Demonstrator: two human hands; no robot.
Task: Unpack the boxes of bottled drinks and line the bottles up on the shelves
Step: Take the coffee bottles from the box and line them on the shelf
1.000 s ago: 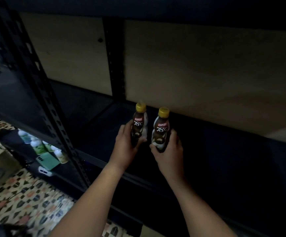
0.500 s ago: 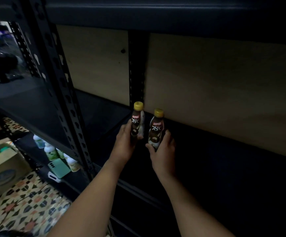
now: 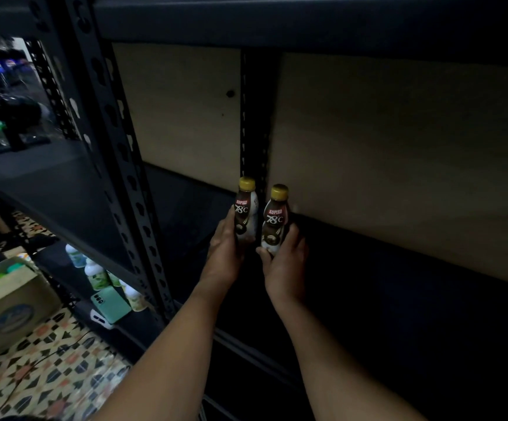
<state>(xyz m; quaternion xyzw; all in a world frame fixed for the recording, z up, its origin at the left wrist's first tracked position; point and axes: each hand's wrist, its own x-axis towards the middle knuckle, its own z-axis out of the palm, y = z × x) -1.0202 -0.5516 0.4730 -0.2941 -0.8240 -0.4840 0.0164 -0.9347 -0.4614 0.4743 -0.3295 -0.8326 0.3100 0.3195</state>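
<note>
Two small brown coffee bottles with yellow caps stand upright side by side near the back of a dark shelf [image 3: 398, 287]. My left hand [image 3: 223, 253] wraps the left bottle [image 3: 245, 212] from its left side. My right hand [image 3: 286, 265] grips the right bottle [image 3: 275, 220] low on its body. Both bottles sit close to the beige back panel [image 3: 398, 141], in front of the black rear post [image 3: 254, 117]. Whether their bases touch the shelf is hidden by my hands.
A perforated black upright [image 3: 116, 165] stands left of my arms. On the lower shelf sit pale green bottles [image 3: 96, 273] and a teal phone [image 3: 111, 303]. An open cardboard box [image 3: 6, 305] rests on the patterned floor at the left.
Both hands have carried the bottles deeper toward the back panel. The view has swung left and closer, so the upright and lower shelf show more.
</note>
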